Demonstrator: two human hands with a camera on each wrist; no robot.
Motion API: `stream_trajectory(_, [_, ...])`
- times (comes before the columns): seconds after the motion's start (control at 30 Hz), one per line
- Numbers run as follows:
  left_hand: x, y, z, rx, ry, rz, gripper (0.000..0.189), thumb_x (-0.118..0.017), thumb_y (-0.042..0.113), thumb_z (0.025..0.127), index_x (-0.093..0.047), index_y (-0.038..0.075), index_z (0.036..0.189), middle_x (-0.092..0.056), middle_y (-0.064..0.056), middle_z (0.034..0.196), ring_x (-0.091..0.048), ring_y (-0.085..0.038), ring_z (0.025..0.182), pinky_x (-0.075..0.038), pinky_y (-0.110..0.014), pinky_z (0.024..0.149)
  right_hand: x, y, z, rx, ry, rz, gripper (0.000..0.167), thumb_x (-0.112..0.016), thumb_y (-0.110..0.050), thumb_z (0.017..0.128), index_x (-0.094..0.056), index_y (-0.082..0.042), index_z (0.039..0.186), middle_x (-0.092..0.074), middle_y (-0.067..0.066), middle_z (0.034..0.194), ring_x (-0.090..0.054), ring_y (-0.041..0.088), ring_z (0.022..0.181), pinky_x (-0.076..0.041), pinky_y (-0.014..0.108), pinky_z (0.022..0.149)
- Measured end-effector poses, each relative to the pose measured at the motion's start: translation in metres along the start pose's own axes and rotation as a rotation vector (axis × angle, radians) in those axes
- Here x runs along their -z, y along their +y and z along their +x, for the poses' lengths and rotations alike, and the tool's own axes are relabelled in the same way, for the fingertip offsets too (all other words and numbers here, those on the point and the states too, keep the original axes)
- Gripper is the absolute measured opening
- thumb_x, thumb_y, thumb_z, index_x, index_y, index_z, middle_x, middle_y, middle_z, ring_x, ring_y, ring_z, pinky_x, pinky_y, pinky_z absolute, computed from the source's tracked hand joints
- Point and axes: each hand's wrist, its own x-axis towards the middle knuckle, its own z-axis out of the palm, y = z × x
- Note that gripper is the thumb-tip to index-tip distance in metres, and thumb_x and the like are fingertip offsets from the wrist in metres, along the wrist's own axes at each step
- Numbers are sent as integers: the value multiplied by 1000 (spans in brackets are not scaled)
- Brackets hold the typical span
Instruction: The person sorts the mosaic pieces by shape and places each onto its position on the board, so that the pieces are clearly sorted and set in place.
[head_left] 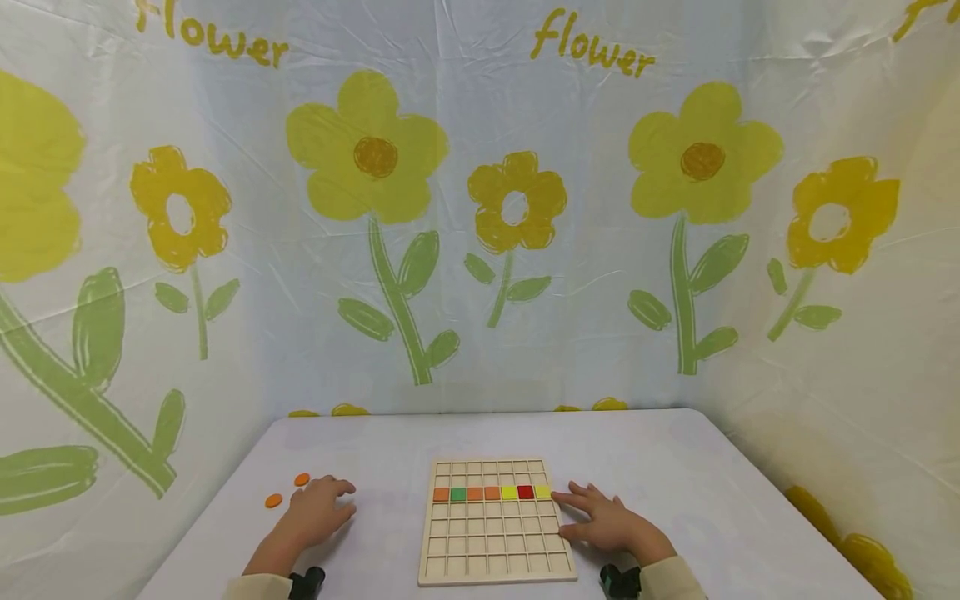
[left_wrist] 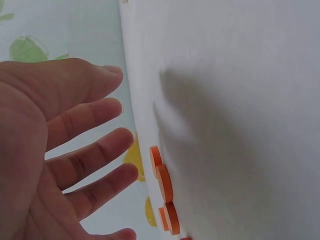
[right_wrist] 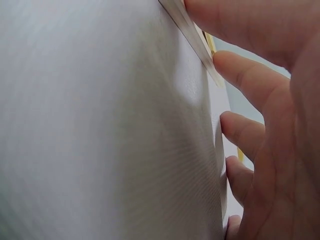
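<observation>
A wooden grid board [head_left: 493, 546] lies on the table, with one row of coloured square tiles [head_left: 492, 493] across its upper part: orange, green, yellow and red. My right hand [head_left: 603, 523] rests at the board's right edge, thumb and index finger touching its side; the right wrist view shows the board's edge [right_wrist: 192, 35] by those fingers. To the left of the board, my left hand [head_left: 318, 510] hovers above the table with fingers spread, holding nothing. Beside it lie orange round discs [head_left: 273, 501], several of which show in the left wrist view as orange pieces [left_wrist: 165, 183].
The white table [head_left: 382, 450] has its far edge against a cloth backdrop [head_left: 480, 358] printed with yellow flowers. More of this cloth hangs at the left and right sides. Dark wrist-worn devices [head_left: 621, 581] sit under both wrists.
</observation>
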Motion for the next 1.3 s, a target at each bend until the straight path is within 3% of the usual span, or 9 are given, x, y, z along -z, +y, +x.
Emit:
stream_trajectory(0.33, [9,-9,-7,-10,11,21,29,-66,16,83,-69,8,111,-64,-8,101,-60,-33,101,-30,-76,92,-1,2,1,1,-5,12,67,-67,-54,81,-52,-24,140,-38,13,153,-22,46,144,-9,74,108])
stream_trajectory(0.57, [11,-19,-7,0,15,21,32,-67,14,84,-69,9,115,-64,-6,103,-59,-31,100,-42,-62,84,0,2,0,7,-5,17,66,-67,-53,81,-52,-24,139,-38,13,153,-22,46,144,-9,74,108])
stream_trajectory(0.77, [8,-27,-2,17,11,48,31,-65,14,85,-69,9,115,-64,-4,97,-57,-28,91,-42,-52,76,-1,3,0,-8,-10,28,66,-67,-53,81,-53,-25,139,-38,13,153,-21,45,145,-8,74,108])
stream_trajectory(1.3, [8,-29,-1,38,55,84,21,-67,10,83,-68,11,104,-62,-1,83,-58,-25,82,-43,-53,73,-2,3,0,6,-2,25,67,-67,-54,81,-52,-24,140,-38,13,153,-22,46,144,-8,74,108])
